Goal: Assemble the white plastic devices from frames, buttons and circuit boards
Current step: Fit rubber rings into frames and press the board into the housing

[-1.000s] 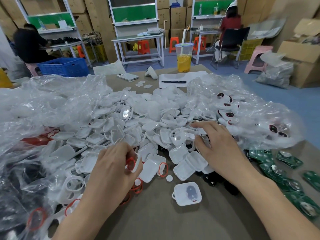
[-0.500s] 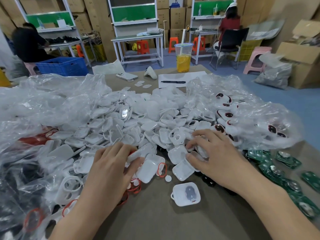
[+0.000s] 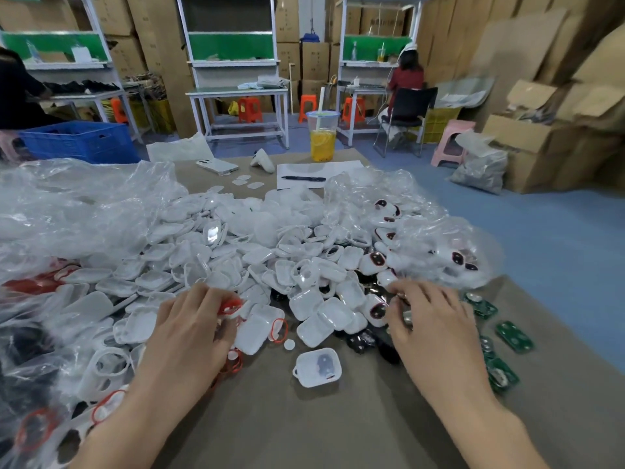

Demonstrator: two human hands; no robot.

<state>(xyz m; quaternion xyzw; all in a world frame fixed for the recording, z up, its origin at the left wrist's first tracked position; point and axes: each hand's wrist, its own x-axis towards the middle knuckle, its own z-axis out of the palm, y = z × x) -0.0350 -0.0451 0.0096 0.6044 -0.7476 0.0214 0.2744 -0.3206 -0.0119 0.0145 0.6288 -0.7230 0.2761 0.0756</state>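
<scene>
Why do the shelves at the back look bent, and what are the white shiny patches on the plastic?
Head view: the wide-angle lens bows and tilts the shelf frames; room light glares off the clear plastic bags and one white shell; cardboard boxes at the right edge are smeared; the left hand pinching a red ring is sharp.

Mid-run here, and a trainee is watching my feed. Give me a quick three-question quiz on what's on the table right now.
1. True or false: the clear plastic cup of yellow drink stands at the brown table's far edge.
2. The green circuit boards lie nearest to: A) the left hand; B) the right hand; C) the black pen.
3. What is in the left hand's grip?
Key: 1 true; 2 B; 3 a thin red ring.
</scene>
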